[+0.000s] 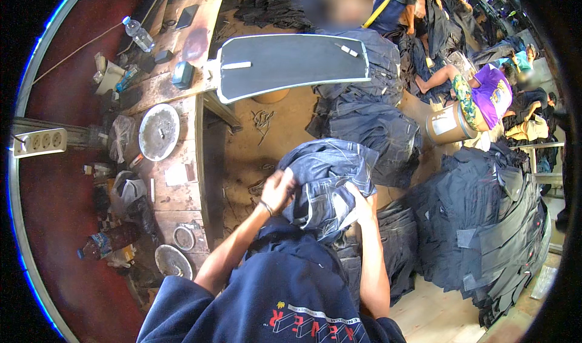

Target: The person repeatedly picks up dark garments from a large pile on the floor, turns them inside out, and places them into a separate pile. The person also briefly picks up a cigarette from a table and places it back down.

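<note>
A bunched pair of blue jeans [330, 164] is held up in front of me, its waist part turned toward me and its pale inner cloth showing. My left hand [279, 190] is closed on the left edge of the jeans, fingers curled into the fabric. On the right edge, my right hand [362, 205] grips the denim near the waistband, thumb on top. Beyond the jeans stands a narrow dark-topped board [291, 61] with a pale rim, a white marker-like piece lying at each end.
Left is a worn wooden table [176, 191] with a grey-filled basin [159, 132], a water bottle [138, 34] and a phone [187, 16]. Dark garment piles [479, 222] stand right; another denim pile [370, 131] lies ahead. A person in purple [492, 94] sits beside a drum [445, 125].
</note>
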Demonstrator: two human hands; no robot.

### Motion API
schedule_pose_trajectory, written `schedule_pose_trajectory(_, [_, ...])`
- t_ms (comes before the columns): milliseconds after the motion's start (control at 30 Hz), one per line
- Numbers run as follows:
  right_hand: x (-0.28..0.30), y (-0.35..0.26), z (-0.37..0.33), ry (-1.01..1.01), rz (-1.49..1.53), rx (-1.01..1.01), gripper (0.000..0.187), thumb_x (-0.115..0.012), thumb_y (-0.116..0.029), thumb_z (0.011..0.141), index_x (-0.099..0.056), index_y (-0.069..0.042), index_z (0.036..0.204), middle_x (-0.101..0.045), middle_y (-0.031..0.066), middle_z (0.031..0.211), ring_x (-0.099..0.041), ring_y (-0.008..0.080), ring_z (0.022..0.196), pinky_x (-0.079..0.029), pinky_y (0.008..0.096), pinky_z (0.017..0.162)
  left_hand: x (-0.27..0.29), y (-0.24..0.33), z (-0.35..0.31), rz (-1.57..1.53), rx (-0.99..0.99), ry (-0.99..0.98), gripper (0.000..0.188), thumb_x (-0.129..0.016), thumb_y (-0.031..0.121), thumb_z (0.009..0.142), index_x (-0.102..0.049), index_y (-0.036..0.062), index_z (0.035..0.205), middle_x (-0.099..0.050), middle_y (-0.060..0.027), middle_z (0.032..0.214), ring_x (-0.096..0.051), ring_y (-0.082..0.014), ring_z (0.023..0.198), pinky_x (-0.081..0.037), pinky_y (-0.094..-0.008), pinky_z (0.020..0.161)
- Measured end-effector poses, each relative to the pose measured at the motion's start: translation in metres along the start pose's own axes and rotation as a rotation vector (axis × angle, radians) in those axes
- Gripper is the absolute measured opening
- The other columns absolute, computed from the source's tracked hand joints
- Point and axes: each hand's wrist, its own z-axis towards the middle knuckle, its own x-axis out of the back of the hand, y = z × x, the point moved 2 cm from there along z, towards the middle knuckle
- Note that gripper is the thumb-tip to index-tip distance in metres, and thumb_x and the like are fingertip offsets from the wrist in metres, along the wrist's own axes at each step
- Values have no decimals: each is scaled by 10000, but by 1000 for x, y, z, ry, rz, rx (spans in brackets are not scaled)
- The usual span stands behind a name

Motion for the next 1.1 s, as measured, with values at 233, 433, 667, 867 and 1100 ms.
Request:
schedule_pose_trajectory(233, [-15, -2, 10, 249, 251, -58, 499, -817, -144, 782, -625, -30, 1229, -659, 71, 1174, -622, 189, 1025, -503, 340, 892, -50, 33, -66, 600, -560, -307, 830, -719, 529, 831, -457, 0, 1413, -437, -288, 1436, -368, -441, 1378, -288, -472, 1161])
schedule_pose_trajectory(433, [-20, -19, -1, 254, 522, -174, 599, -772, -294, 846, -554, -15, 1329, -632, 101, 1258, -616, 226, 1102, -491, 376, 977, -58, 93, -100, 1077, -902, -266, 422, -673, 295, 865, -607, 140, 1252, -333, -220, 1533, -274, -425, 1447, -231, -672, 1124])
schedule_pose_trajectory(667, [-28, -58, -53, -25, 842, -150, 455, -494, -464, 1003, -606, -87, 1232, -652, 57, 1174, -627, 213, 1072, -495, 363, 946, -60, 157, -133, 747, -828, -333, 897, -814, 521, 718, -485, -80, 1298, -436, -251, 1426, -414, -449, 1310, -375, -497, 1088])
schedule_pose_trajectory(867, [-38, -52, -62, 33, 849, -185, 563, -482, -536, 1001, -533, -77, 1323, -608, 87, 1246, -606, 240, 1121, -499, 398, 961, -60, 154, -132, 978, -919, -108, 767, -808, 435, 747, -509, 48, 1338, -439, -200, 1427, -446, -426, 1269, -413, -498, 1042])
schedule_pose_trajectory(1100, [-30, -53, -64, 175, 666, -156, 798, -548, -584, 951, -350, -21, 1480, -431, 111, 1463, -498, 276, 1274, -458, 412, 1032, 10, 164, -73, 59, -376, -237, 336, -600, 236, 983, -595, 11, 1232, -638, -99, 1178, -563, -169, 1091, -444, -341, 976])
